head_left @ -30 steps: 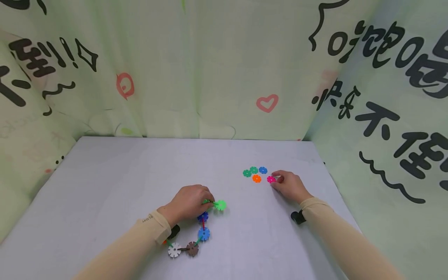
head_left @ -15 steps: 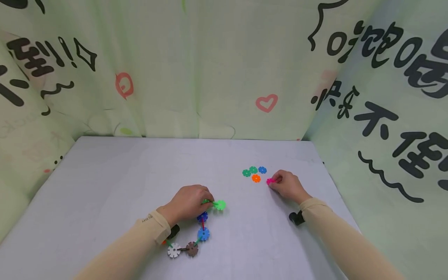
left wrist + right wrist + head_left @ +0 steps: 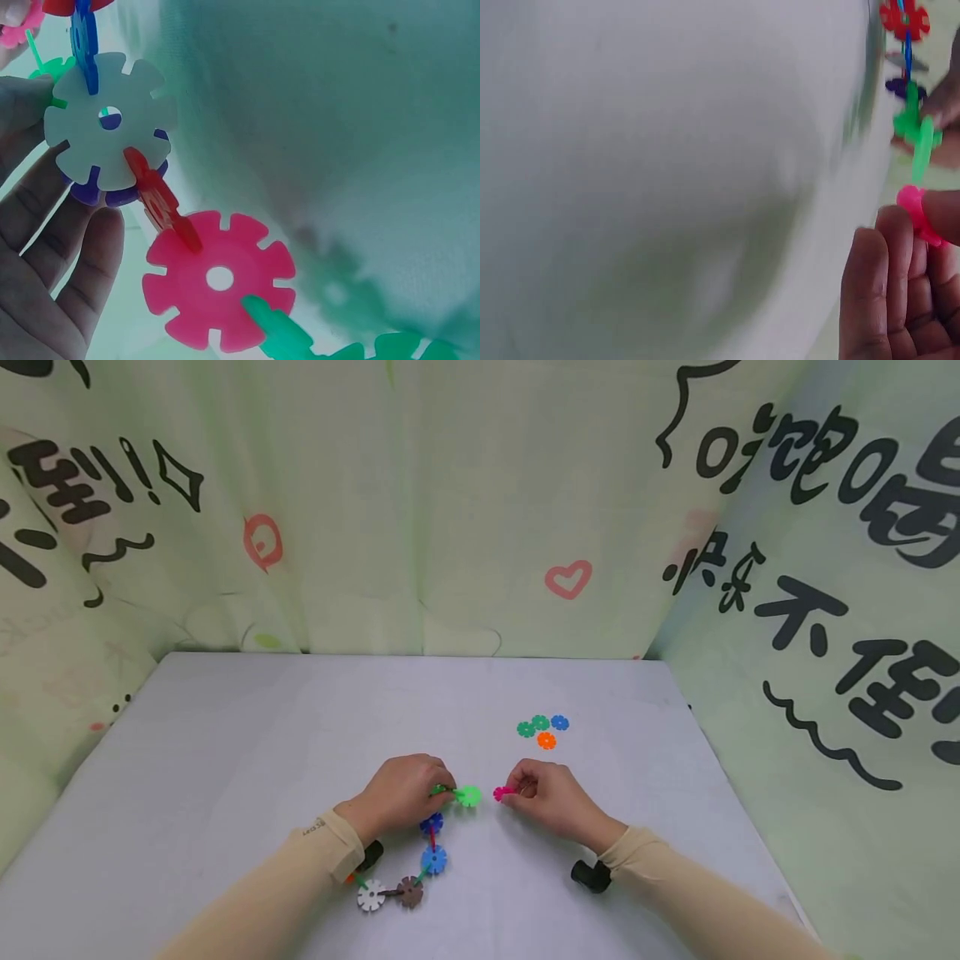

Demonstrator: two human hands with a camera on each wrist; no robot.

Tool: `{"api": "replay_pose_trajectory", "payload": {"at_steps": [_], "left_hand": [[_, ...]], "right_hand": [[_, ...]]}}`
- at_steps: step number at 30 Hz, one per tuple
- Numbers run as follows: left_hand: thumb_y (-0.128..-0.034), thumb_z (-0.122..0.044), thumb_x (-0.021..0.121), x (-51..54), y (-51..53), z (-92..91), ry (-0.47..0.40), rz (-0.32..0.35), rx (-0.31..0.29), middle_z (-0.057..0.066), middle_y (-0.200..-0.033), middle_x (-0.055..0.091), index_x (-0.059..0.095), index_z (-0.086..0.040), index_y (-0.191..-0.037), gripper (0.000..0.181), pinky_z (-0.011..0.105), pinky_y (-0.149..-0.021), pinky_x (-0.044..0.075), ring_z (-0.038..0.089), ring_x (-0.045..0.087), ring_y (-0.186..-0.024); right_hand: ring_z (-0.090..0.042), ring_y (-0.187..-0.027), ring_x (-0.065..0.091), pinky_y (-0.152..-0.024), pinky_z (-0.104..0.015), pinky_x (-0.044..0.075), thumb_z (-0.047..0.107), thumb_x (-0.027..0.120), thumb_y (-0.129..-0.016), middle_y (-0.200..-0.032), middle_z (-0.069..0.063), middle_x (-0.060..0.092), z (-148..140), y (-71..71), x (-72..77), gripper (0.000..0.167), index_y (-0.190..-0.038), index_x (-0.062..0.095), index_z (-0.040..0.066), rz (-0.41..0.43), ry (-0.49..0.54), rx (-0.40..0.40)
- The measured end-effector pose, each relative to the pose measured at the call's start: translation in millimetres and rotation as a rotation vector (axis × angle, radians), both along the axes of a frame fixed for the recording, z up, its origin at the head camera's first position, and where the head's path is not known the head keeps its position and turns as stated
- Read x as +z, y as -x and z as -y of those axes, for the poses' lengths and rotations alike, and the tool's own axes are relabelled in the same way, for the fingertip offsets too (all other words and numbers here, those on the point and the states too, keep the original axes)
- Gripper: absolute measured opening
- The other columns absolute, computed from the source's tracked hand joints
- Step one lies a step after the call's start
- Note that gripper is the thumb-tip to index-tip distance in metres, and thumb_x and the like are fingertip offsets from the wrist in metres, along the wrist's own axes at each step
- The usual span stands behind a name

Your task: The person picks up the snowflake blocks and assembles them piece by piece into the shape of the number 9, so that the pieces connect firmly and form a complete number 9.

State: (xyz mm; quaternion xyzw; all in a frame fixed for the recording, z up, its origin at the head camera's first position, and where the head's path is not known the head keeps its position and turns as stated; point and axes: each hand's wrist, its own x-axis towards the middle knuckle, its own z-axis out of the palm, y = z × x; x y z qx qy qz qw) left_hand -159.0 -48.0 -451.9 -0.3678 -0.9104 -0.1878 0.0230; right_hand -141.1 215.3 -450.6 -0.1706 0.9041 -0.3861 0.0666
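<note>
My left hand (image 3: 405,792) pinches a chain of slotted plastic discs near its bright green end disc (image 3: 469,797). From that hand the chain curves toward me through a blue disc (image 3: 434,861), a brown disc (image 3: 410,892) and a white disc (image 3: 371,896). The left wrist view shows more of it: a whitish disc (image 3: 75,142) beside the fingers and a pink-red disc (image 3: 187,300) below. Just right of the green end, my right hand (image 3: 555,802) pinches a loose pink disc (image 3: 500,793) between thumb and finger. A small gap separates pink from green.
Behind the hands on the white tabletop (image 3: 315,710) lie loose discs: two green discs (image 3: 527,729), a blue disc (image 3: 559,722) and an orange disc (image 3: 547,740). A printed curtain (image 3: 487,510) hangs behind the table and along its sides.
My right hand has picked up the pink disc from beside the loose discs and carried it left and nearer, close to the green end. The left hand stays nearly in place.
</note>
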Motion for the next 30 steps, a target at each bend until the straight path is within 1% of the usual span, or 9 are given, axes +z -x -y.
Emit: {"api": "replay_pose_trajectory", "payload": {"at_steps": [3,6,10,15,24,30], "left_hand": [[-0.089,-0.023,0.076,-0.1,0.5,0.0,0.001,0.001,0.01,-0.007,-0.089,0.069,0.079,-0.018,-0.092,0.006,0.03,-0.072,0.054,0.01,0.064,-0.082],[-0.0889,-0.024,0.076,-0.4,0.9,0.3,0.0,0.005,0.02,-0.007,-0.089,0.069,0.079,-0.018,-0.091,0.006,0.03,-0.072,0.054,0.01,0.064,-0.083],[-0.0889,-0.024,0.076,-0.7,1.0,0.8,-0.007,0.004,0.019,-0.008,-0.089,0.069,0.078,-0.018,-0.091,0.006,0.03,-0.071,0.054,0.01,0.064,-0.082],[-0.0886,-0.021,0.076,-0.3,0.5,0.9,-0.014,0.0,0.013,-0.008,-0.088,0.068,0.078,-0.018,-0.09,0.004,0.03,-0.07,0.053,0.009,0.063,-0.08],[-0.0889,-0.017,0.074,-1.9,0.3,3.2,-0.014,0.06,0.039,-0.005,-0.089,0.068,0.078,-0.016,-0.092,0.005,0.033,-0.075,0.053,0.011,0.063,-0.079],[-0.0884,-0.015,0.075,-2.8,1.4,2.9,-0.028,0.078,0.027,-0.004,-0.09,0.068,0.078,-0.015,-0.092,0.005,0.034,-0.078,0.053,0.012,0.064,-0.081]], "right_hand": [[-0.008,-0.067,0.061,-0.061,-0.025,0.052,0.008,0.079,-0.084,-0.075,0.012,0.064,9.9,-8.3,-3.1,0.017,-0.085,0.065,0.017,-0.048,-0.002,0.02],[-0.005,-0.066,0.061,-0.061,-0.024,0.052,0.008,0.079,-0.084,-0.074,0.014,0.063,16.7,-12.6,-6.0,0.017,-0.085,0.064,0.017,-0.096,-0.004,0.029],[-0.003,-0.066,0.061,-0.062,-0.024,0.053,0.009,0.081,-0.083,-0.074,0.014,0.063,22.9,-15.6,-6.8,0.019,-0.086,0.065,0.017,-0.127,0.004,0.018],[-0.002,-0.065,0.059,-0.061,-0.023,0.053,0.01,0.082,-0.082,-0.074,0.014,0.063,27.0,-16.2,-6.9,0.019,-0.085,0.064,0.017,-0.166,-0.021,0.008],[-0.001,-0.064,0.059,-0.061,-0.023,0.052,0.01,0.082,-0.082,-0.072,0.014,0.062,29.3,-16.3,-8.6,0.019,-0.084,0.064,0.018,-0.183,-0.039,0.017],[-0.001,-0.065,0.059,-0.062,-0.022,0.053,0.011,0.081,-0.083,-0.073,0.014,0.063,31.3,-15.2,-11.0,0.018,-0.085,0.064,0.017,-0.176,-0.042,0.029]]}}
